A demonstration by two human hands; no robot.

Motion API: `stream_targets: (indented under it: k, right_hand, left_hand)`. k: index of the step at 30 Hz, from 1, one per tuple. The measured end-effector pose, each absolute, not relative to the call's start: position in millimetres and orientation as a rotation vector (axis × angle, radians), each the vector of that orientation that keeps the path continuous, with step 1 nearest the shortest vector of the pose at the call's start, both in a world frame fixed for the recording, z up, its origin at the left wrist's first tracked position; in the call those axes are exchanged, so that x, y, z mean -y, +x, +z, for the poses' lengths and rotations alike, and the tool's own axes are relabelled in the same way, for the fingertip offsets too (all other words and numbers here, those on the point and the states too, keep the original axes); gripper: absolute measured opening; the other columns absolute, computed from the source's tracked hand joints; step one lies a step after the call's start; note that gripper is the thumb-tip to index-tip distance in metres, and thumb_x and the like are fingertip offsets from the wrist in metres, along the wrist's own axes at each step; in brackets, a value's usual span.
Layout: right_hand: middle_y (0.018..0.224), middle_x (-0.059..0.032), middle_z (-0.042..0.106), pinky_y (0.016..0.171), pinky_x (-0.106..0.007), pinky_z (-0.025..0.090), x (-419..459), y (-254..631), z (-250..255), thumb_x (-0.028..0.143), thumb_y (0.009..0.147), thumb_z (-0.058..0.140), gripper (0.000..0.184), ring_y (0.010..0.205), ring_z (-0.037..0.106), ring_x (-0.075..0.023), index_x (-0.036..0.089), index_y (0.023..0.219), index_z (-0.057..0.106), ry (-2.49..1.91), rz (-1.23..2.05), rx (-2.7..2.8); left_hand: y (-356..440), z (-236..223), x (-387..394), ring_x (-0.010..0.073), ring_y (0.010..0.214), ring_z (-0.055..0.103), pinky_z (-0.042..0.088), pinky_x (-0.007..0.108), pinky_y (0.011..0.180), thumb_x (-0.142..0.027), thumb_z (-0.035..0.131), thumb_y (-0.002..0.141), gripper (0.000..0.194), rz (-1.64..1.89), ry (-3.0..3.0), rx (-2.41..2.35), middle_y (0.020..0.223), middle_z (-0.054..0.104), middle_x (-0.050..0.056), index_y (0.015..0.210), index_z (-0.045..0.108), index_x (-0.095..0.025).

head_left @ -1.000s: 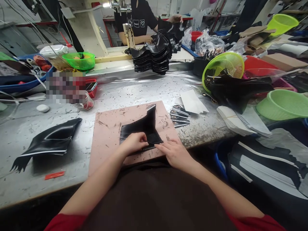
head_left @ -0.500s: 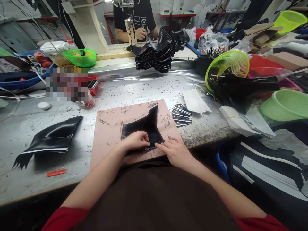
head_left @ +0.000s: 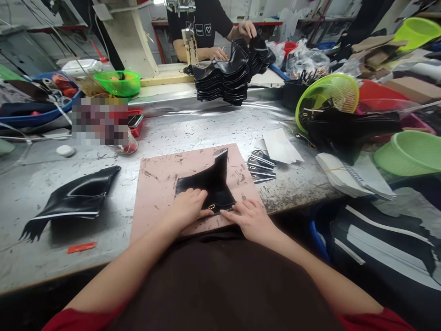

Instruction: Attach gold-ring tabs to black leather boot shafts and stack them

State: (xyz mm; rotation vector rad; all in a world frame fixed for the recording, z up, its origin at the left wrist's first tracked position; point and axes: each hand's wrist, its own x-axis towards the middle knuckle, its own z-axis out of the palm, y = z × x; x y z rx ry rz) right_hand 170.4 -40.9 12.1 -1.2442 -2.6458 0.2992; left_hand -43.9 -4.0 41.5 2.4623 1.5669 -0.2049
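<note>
A black leather boot upper piece (head_left: 217,183) lies on a pink cutting board (head_left: 155,181) in front of me. My left hand (head_left: 188,209) is closed at its near edge, fingers curled and thumb stretched along the edge. From the other side, my right hand (head_left: 251,220) grips the same edge near its right corner, thumb and fingertips against the leather. A small gold-rimmed oval eyelet (head_left: 212,207) shows between the hands. Several black tabs with eyelets and white strips (head_left: 262,165) lie fanned out beside the board.
Another black leather upper (head_left: 74,195) and an orange strip (head_left: 81,247) lie left. White paper sheets (head_left: 280,145), a notebook (head_left: 344,172) and a green basket (head_left: 406,151) are right. Across the table, a co-worker's hand (head_left: 247,29) touches stacked black leather pieces (head_left: 222,85).
My left fingers have shifted left along the near edge, uncovering the gold eyelet. My right hand has stayed about in place. The co-worker's hand has reached over to the stacked pieces.
</note>
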Motion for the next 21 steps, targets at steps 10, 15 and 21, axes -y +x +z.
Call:
stream_targets:
  k: [10, 15, 21]
  right_hand:
    - [0.097, -0.0099, 0.063, 0.073, -0.032, 0.046, -71.7, 253.3, 3.1, 0.017, 0.082, 0.028, 0.038, 0.083, 0.059, -0.0173, 0.013, 0.103, 0.060, -1.819, 0.557, 1.655]
    - [0.113, -0.0176, 0.054, 0.092, -0.041, 0.032, -128.8, 273.5, 4.1, 0.022, 0.079, 0.040, 0.036, 0.107, 0.045, -0.0276, 0.008, 0.107, 0.057, -2.085, 0.185, 1.613]
    - [0.122, -0.0242, 0.045, 0.089, -0.048, 0.028, -157.4, 261.4, -3.1, 0.038, 0.072, 0.057, 0.068, 0.110, 0.040, -0.0361, 0.004, 0.128, 0.038, -2.285, -0.026, 1.714]
  left_hand:
    - [-56.3, 14.7, 16.2, 0.0228, 0.074, 0.048, 0.036, 0.032, 0.067, -0.053, 0.042, 0.082, 0.040, 0.011, 2.739, -1.683, 0.077, 0.054, 0.006, 0.084, 0.057, -0.016]
    - [-62.0, 12.3, 20.3, 0.0230, 0.073, 0.048, 0.036, 0.034, 0.067, -0.046, 0.037, 0.087, 0.036, 0.124, 2.768, -1.655, 0.078, 0.055, 0.006, 0.088, 0.059, -0.018]
    - [-72.1, 9.3, 19.8, 0.0215, 0.074, 0.051, 0.039, 0.032, 0.066, -0.050, 0.041, 0.083, 0.037, 0.268, 2.671, -1.612, 0.080, 0.058, 0.005, 0.090, 0.060, -0.019]
